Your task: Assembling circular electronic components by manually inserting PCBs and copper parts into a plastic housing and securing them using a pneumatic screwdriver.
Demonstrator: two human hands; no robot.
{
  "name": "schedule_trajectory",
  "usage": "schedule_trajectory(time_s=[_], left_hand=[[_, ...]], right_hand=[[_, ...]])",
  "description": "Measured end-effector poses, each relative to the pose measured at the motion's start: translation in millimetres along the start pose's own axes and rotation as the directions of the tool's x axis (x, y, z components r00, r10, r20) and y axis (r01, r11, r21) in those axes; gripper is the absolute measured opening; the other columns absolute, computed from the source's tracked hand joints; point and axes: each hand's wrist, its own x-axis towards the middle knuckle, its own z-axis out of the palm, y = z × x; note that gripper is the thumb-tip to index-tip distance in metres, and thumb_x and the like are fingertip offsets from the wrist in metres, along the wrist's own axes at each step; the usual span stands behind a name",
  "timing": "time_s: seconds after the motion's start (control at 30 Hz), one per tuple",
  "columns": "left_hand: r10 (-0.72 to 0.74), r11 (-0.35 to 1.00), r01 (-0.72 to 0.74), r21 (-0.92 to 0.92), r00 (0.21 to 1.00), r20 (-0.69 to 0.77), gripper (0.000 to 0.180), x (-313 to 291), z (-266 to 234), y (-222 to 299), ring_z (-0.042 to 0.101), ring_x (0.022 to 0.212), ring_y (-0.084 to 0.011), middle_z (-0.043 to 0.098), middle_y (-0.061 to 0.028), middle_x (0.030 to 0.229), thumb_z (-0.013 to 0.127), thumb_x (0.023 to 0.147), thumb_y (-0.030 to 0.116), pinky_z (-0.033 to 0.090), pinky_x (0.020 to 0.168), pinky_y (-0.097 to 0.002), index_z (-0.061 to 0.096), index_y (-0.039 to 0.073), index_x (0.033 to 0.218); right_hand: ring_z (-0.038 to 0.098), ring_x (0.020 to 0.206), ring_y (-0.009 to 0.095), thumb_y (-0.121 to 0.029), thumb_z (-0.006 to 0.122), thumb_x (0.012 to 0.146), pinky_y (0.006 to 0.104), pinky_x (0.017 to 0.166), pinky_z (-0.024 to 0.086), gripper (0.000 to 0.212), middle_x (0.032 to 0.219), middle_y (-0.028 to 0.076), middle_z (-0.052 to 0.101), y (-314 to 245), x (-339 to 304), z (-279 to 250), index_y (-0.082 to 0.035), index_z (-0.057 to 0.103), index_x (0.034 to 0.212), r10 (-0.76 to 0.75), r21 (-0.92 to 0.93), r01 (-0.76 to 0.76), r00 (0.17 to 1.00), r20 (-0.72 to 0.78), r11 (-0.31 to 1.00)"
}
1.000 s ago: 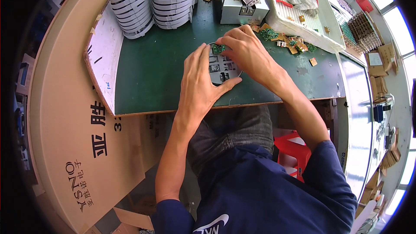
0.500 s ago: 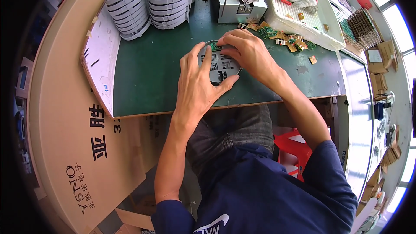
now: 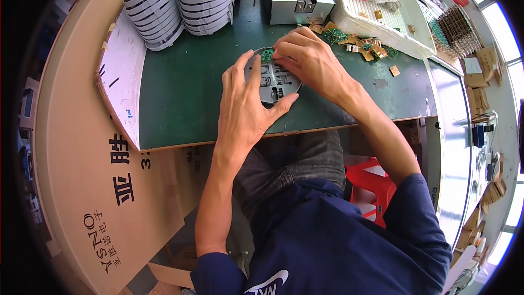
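Fingertips of the right hand (image 3: 308, 57) are bent together at the right edge of a small green circuit board (image 3: 266, 55); whether they pinch it or only press it, I cannot tell. The left hand (image 3: 240, 93) grips a rounded grey plastic housing (image 3: 274, 83) by its rim, thumb at the near right side, index tip just beside the board. This board is at the far end of the housing, so I judge the placing well advanced, but its full seating is not visible. More loose circuit boards (image 3: 371, 50) lie beyond the right hand, and similar grey parts stand in two stacks (image 3: 207, 3) at far left; it seems much work is left.

The near edge of the green tabletop (image 3: 185, 93) runs not far below the left thumb. Toward the left, a wide stretch of it reaches the white side panel (image 3: 123, 76), giving good room for moving. Forward, the metal box fixture (image 3: 283, 8) and the white tray (image 3: 382, 33) limit the space.
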Motion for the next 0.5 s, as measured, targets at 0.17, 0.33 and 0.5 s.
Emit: schedule_trajectory(time_s=[0.17,0.33,0.5], left_hand=[[-0.005,1.000,0.005,-0.004,1.000,0.006,0.084,0.3,0.2,0.3,0.049,0.125,-0.0389,0.047,-0.0204,0.144,0.081,0.083,0.049,0.049,0.104,-0.0482,0.057,-0.012,0.135],[0.008,1.000,-0.008,0.004,1.000,0.003,0.084,0.3,0.9,-1.3,0.049,0.125,-0.0384,0.047,-0.0198,0.144,0.082,0.083,0.050,0.049,0.103,-0.0479,0.058,-0.011,0.135],[-0.015,1.000,0.015,-0.005,1.000,0.008,0.087,-0.4,0.6,-1.3,0.049,0.126,-0.0388,0.047,-0.0198,0.145,0.082,0.082,0.050,0.048,0.104,-0.0479,0.056,-0.011,0.137]], right_hand=[[0.061,0.104,0.029,-0.009,0.077,0.085,0.0406,0.091,0.053,0.015,0.110,0.007,0.069,2.7,-3.1,-3.3,-0.003,0.072,0.098,-0.016,-0.068,0.016,1.000,-0.001,0.998],[0.060,0.103,0.029,-0.009,0.078,0.084,0.0406,0.091,0.053,0.015,0.108,0.008,0.068,4.2,-3.8,-1.8,-0.004,0.072,0.097,0.013,-0.021,-0.013,1.000,0.010,1.000],[0.059,0.104,0.029,-0.009,0.078,0.083,0.0400,0.092,0.052,0.016,0.105,0.008,0.067,3.4,4.9,-5.1,-0.003,0.070,0.096,-0.034,-0.025,0.035,0.999,0.027,0.999]])
